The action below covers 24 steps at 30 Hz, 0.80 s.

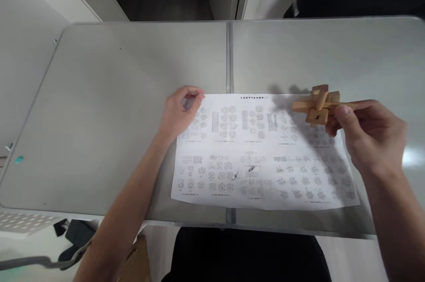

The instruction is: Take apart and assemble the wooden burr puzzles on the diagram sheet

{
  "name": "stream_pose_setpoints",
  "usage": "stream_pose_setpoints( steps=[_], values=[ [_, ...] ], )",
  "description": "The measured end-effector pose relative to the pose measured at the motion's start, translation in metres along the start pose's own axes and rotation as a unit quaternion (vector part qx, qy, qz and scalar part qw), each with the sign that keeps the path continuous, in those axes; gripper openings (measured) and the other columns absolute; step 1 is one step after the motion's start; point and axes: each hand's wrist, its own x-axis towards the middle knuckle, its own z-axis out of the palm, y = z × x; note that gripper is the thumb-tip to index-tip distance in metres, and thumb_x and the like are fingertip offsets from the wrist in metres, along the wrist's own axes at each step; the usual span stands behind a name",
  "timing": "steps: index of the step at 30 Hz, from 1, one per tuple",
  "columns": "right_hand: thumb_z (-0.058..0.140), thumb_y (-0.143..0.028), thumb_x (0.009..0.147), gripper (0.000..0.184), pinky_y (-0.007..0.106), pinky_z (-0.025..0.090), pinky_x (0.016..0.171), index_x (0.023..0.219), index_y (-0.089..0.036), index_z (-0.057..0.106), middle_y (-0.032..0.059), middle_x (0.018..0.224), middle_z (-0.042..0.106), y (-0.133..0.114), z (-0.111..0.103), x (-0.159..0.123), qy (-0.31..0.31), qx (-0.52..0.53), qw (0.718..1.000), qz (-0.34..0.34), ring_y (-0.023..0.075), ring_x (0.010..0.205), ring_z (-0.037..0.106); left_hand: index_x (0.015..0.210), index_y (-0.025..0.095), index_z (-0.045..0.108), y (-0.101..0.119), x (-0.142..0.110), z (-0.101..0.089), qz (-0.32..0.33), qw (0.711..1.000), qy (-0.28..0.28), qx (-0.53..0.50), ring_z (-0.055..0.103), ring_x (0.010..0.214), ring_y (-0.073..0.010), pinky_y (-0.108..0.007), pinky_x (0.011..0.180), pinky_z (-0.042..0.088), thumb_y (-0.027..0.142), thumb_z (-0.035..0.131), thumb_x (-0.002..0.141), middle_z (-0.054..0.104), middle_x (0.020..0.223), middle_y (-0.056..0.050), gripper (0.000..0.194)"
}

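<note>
A printed instruction sheet (232, 147) with rows of small diagrams and a title along its top edge lies on the table. Thumb and index finger of my left hand (181, 111) are pinched together at the sheet's top left edge; the hand covers that corner. Over the sheet's upper right part, my right hand (372, 133) grips a wooden burr puzzle (318, 116) by the end of one bar. Several interlocked wooden pieces make up the puzzle, and one block face carries a dark mark. It is held above the sheet and casts a shadow on it.
The pale table (99, 109) has a metal seam (228, 58) running down its middle. A small green spot (19, 159) is near its left edge. Below the front left edge are a grey cable (29, 263) and dark objects (78, 233). A white wall stands at left.
</note>
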Motion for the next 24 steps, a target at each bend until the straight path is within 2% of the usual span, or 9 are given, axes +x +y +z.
stream_pose_setpoints(
  steps=[18,24],
  values=[
    [0.081,-0.034,0.086,0.011,0.040,0.052,0.061,0.091,-0.026,0.076,0.0008,0.067,0.072,0.008,-0.014,-0.030,-0.054,-0.078,0.995,0.026,0.0220,0.057,0.064,0.098,0.028,0.075,-0.005,0.001,0.001,0.022,1.000,0.005,0.018,0.074,0.098,-0.0201,-0.035,0.093,0.057,0.027,0.065,0.099,0.081,0.105,0.000,0.010],
    [0.081,-0.034,0.085,0.010,0.040,0.050,0.057,0.091,-0.029,0.076,0.0000,0.065,0.070,0.010,-0.014,-0.033,-0.073,-0.064,0.995,0.030,0.0223,0.056,0.061,0.098,0.028,0.074,-0.004,0.000,0.001,0.030,0.999,0.007,0.036,0.074,0.098,-0.0208,-0.034,0.086,0.058,0.027,0.064,0.099,0.081,0.105,0.000,0.010]
  ],
)
